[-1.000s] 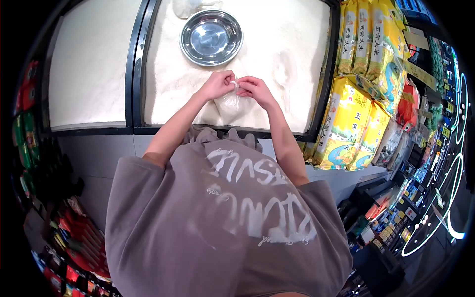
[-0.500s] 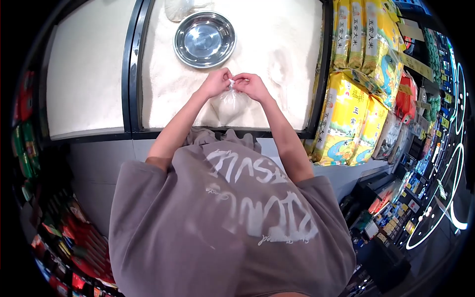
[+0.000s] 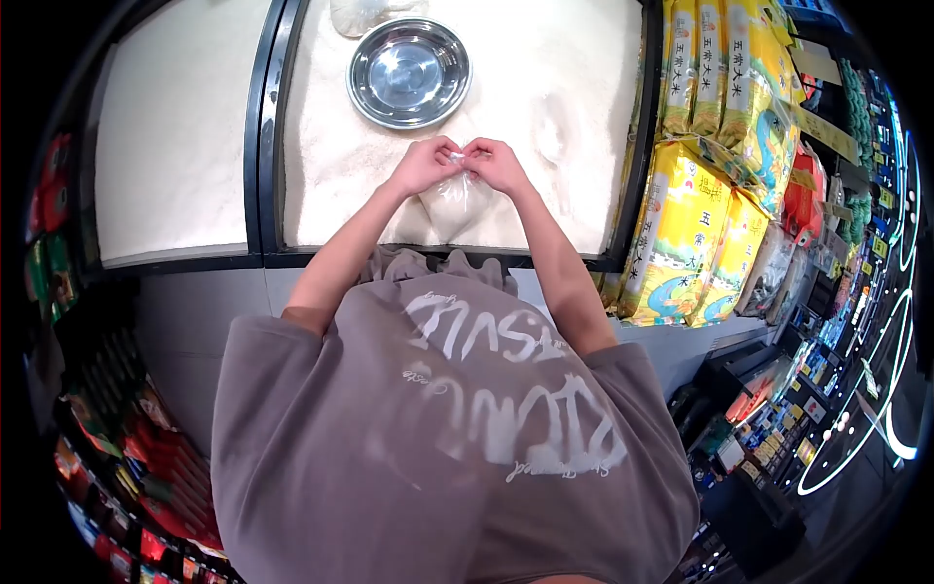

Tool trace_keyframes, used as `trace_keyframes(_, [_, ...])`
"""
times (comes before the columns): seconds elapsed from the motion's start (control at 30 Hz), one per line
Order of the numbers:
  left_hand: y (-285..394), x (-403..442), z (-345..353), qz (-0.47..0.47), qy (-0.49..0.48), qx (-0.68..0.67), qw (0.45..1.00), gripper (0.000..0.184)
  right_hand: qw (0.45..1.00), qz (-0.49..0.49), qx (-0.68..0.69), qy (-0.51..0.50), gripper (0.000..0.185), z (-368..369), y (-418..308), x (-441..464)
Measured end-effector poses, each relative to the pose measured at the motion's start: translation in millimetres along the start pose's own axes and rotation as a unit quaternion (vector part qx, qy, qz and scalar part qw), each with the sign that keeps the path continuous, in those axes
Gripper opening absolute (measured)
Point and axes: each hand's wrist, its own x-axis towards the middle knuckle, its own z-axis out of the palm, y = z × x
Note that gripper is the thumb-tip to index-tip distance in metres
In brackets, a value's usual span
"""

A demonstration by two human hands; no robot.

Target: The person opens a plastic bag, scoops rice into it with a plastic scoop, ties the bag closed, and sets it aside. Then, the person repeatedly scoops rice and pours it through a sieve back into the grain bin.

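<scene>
Plastic bag [image 3: 453,206], clear and filled with white grains, sits just above the centre of the frame, its bulging body against the lower part of a bed of white grains [image 3: 341,175]. Left hand [image 3: 425,166]: closed, fingertips pinching the bag's gathered top from the left. Right hand [image 3: 495,165]: likewise closed, thumb and fingers pinching the same top from the right. Fingertips of the two hands nearly meet; detail of the gathered plastic between them too small to read. Metal basin [image 3: 409,78], round and shiny, rests on the bed at top centre, near both hands but apart from them. Second clear bag [image 3: 370,14] lies just beside the basin, partly cut off by the top edge of the frame. Black divider [image 3: 263,156] separates this bed from another white bed [image 3: 175,146] at upper left. Yellow printed packs [image 3: 678,234] stand outside the bed, upper right. Grey-brown shirt [image 3: 389,428] with pale lettering fills the lower centre. Red goods [image 3: 165,467], blurred, at lower left.
</scene>
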Motion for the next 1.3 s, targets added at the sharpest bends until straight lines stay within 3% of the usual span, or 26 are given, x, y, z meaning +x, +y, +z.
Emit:
trace_keyframes(0.07, [0.8, -0.4, 6.7, 0.003, 0.050, 0.025, 0.998, 0.025, 0.999, 0.015, 0.037, 0.007, 0.007, -4.9, 7.4, -0.6])
trace_keyframes(0.33, [0.4, 10.0, 0.1, -0.028, -0.012, -0.016, 0.999, 0.013, 0.982, 0.051, 0.166, 0.070, 0.002, 4.8, 13.1, -6.1])
trace_keyframes(0.47, [3.6, 6.5, 4.8, 0.022, 0.023, 0.095, 0.995, 0.013, 0.963, 0.054, 0.229, 0.131, 0.008, 17.2, 18.5, -8.0])
trace_keyframes(0.6, [12.7, 15.6, 9.3, 0.117, 0.015, 0.263, 0.957, 0.016, 0.968, 0.058, 0.172, 0.172, 0.012, 25.8, 17.6, -11.2])
trace_keyframes(0.8, [16.1, 21.1, 10.7, 0.168, -0.031, 0.285, 0.943, 0.016, 0.961, 0.065, 0.186, 0.192, 0.016, 20.6, 16.5, -15.7])
trace_keyframes(0.9, [12.1, 18.5, 8.7, 0.198, -0.024, 0.244, 0.949, 0.010, 0.977, 0.056, 0.103, 0.176, 0.019, 14.2, 22.4, -11.9])
trace_keyframes(1.0, [13.6, 16.7, 7.1, 0.146, -0.029, 0.220, 0.964, 0.007, 0.984, 0.042, 0.036, 0.172, 0.017, 13.4, 12.5, -19.0])
trace_keyframes(1.07, [19.2, 16.1, 5.8, 0.109, -0.038, 0.216, 0.970, 0.008, 0.983, -0.070, 0.053, 0.163, 0.017, 9.8, 16.9, -17.3])
trace_keyframes(1.1, [20.7, 15.4, 5.1, 0.071, -0.042, 0.209, 0.974, 0.009, 0.982, -0.070, 0.055, 0.164, 0.017, 7.0, 12.0, -18.5])
trace_keyframes(1.17, [13.4, 17.6, 5.7, 0.088, -0.038, 0.200, 0.975, 0.007, 0.996, -0.059, 0.029, 0.062, 0.018, -0.9, 1.9, -21.3])
trace_keyframes(1.23, [11.9, 19.2, 6.0, 0.106, -0.035, 0.189, 0.976, 0.005, 0.998, -0.038, 0.034, 0.047, 0.019, -7.6, 11.0, -8.1])
trace_keyframes(1.3, [12.8, 17.1, 0.7, 0.035, -0.062, 0.139, 0.988, 0.009, 0.999, -0.018, 0.041, 0.027, 0.021, -8.9, 15.4, 0.0])
